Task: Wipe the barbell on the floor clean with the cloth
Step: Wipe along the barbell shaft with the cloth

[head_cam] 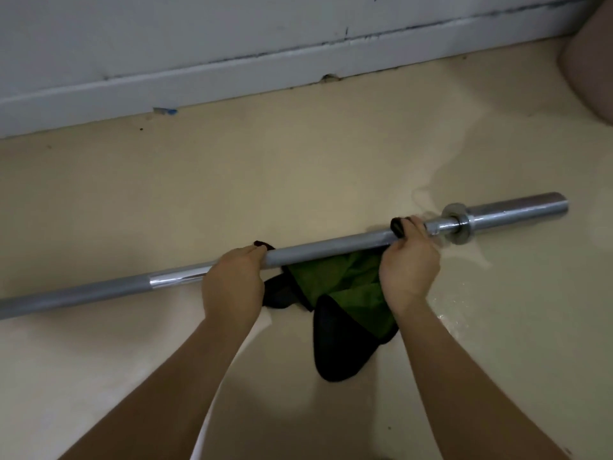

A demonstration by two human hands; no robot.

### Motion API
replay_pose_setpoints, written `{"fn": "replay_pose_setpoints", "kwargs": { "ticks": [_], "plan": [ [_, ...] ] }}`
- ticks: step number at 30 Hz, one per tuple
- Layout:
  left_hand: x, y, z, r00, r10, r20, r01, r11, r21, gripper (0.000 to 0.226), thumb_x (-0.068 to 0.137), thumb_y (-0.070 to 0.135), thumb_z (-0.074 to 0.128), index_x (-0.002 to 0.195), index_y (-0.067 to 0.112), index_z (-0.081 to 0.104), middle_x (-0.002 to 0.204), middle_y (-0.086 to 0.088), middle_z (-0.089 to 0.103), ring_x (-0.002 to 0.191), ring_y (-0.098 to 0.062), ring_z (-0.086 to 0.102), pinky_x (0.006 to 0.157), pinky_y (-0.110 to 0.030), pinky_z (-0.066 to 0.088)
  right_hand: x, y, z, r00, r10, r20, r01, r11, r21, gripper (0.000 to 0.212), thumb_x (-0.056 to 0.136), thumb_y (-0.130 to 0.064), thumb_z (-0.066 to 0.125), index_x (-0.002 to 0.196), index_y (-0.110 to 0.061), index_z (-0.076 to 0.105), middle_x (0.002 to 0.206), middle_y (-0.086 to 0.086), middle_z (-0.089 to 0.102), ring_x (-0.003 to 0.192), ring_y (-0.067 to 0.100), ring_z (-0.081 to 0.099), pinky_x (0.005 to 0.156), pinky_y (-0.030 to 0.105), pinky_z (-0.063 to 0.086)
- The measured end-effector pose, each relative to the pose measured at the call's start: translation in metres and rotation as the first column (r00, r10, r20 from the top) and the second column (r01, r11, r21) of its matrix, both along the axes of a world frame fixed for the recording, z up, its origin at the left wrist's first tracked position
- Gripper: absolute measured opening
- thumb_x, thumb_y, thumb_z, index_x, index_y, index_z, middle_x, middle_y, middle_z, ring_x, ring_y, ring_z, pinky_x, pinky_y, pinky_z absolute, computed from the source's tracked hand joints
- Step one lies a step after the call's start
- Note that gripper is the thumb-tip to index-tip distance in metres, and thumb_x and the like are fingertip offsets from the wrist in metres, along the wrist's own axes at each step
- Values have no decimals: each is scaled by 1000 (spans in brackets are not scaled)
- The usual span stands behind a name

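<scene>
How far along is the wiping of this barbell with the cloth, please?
Done: the green-and-black cloth is looped under the long silver steel barbell. In hand: the left hand and right hand each grip a cloth end on the shaft. Left: the long left stretch and the right end sleeve lie outside the cloth.
</scene>
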State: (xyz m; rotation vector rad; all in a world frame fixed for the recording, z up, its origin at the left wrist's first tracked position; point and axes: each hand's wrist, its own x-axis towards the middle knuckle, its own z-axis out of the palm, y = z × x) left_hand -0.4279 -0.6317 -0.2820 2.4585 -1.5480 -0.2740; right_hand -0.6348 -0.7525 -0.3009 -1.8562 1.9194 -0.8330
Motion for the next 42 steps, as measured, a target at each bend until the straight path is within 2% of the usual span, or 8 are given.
{"fn": "replay_pose_setpoints", "kwargs": {
  "ticks": [8,14,20,25,28,32,39,42],
  "plan": [
    [-8,-9,22,990,136,-30,-134,989,61,25,80,9,53,93,21,70,91,-7,71,85,-28,64,63,-32,41,108,77,-9,766,643,-20,-634,760,139,43,78,7,56,120,-1,57,129,15,55,91,33,64,79,41,54],
    [-1,2,23,983,138,-119,-130,989,69,29,82,10,53,104,24,67,96,-3,71,89,-24,63,71,-33,48,70,71,7,576,789,-214,-776,610,161,54,81,0,55,133,-13,50,141,4,48,88,31,65,70,38,54],
    [-9,14,16,991,79,-109,-59,983,173,30,91,14,50,117,22,62,109,-4,67,100,-19,59,82,-28,42,32,66,-3,902,423,-83,-424,906,3,43,77,1,46,114,-7,66,125,7,63,98,25,67,80,32,54],
    [-17,21,21,999,51,-8,-50,992,116,11,85,12,48,89,14,58,86,-4,63,76,-23,58,59,-36,45,86,111,-2,671,741,19,-727,653,211,52,85,1,52,136,-8,47,147,6,40,112,24,59,90,33,50],
    [-17,24,15,997,13,-72,-5,994,110,10,73,7,59,83,11,55,83,-6,60,75,-23,57,56,-35,44,27,83,3,749,638,-179,-634,768,84,41,79,-6,54,119,-8,63,126,8,62,85,27,69,64,34,58],
    [-21,25,12,997,12,-70,-5,995,104,17,70,1,61,81,10,51,85,-8,56,78,-24,53,53,-32,35,30,90,0,913,398,-89,-402,915,-27,33,82,-7,44,103,-4,69,107,11,70,83,25,69,72,29,53],
    [-18,34,12,999,-28,-33,29,999,36,10,74,7,64,83,9,59,82,-6,60,73,-23,56,54,-29,35,46,94,3,639,731,-241,-723,677,137,45,72,-5,65,116,-7,63,121,11,64,77,29,69,52,35,56],
    [-11,32,6,998,-23,-52,24,999,24,10,74,10,70,84,11,70,77,-6,67,67,-22,61,61,-30,44,-10,61,11,876,434,-209,-435,899,45,36,79,-5,53,112,-14,65,121,2,65,83,27,68,64,32,54]
  ]
}}
